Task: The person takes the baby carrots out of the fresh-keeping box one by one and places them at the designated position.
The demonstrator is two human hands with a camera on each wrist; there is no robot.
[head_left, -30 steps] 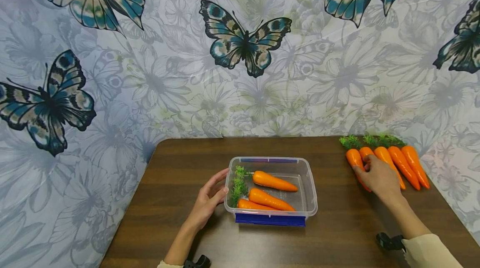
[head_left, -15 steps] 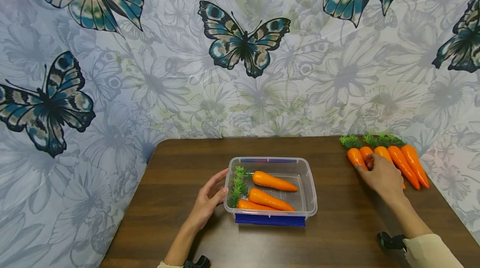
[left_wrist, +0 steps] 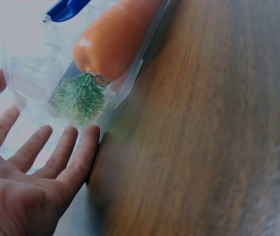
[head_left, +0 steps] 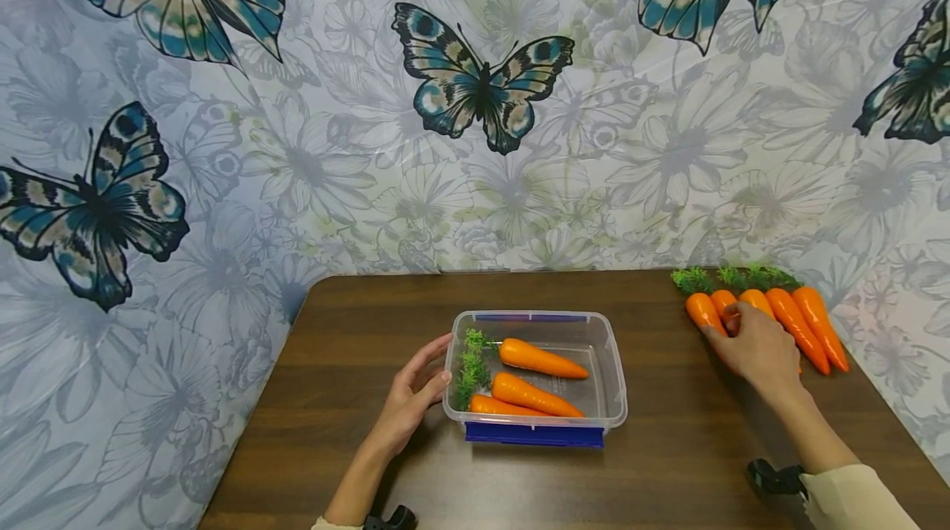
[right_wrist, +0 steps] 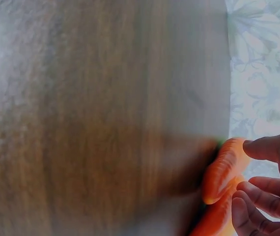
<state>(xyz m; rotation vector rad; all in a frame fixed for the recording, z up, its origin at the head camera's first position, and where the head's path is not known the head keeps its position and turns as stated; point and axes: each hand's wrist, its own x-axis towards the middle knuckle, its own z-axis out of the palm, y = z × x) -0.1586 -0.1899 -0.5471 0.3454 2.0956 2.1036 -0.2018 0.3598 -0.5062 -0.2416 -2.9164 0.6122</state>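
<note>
A clear plastic box (head_left: 613, 349) with blue clips stands mid-table. Three orange carrots lie inside, among them an upper carrot (head_left: 543, 358), with green tops (head_left: 471, 369) to the left. My left hand (head_left: 411, 392) rests against the box's left wall, fingers (left_wrist: 84, 152) fairly straight. Over at the right, several more carrots lie side by side. My right hand (head_left: 757, 349) grips at the leftmost carrot (head_left: 703, 311), thumb on it and fingers curled beside the neighbouring carrot (head_left: 723, 300). The hand hides the carrots' lower parts in the head view.
Two more carrots, including the outermost carrot (head_left: 820, 328), lie right of my right hand. Their leafy tops (head_left: 764, 277) reach the back edge of the brown wooden table (head_left: 371, 307). A butterfly-patterned cloth (head_left: 334, 143) hangs behind.
My right hand has shifted slightly right, its thumb now farther over the leftmost carrot, whose tip is now hidden. The left hand and the box have stayed in place.
</note>
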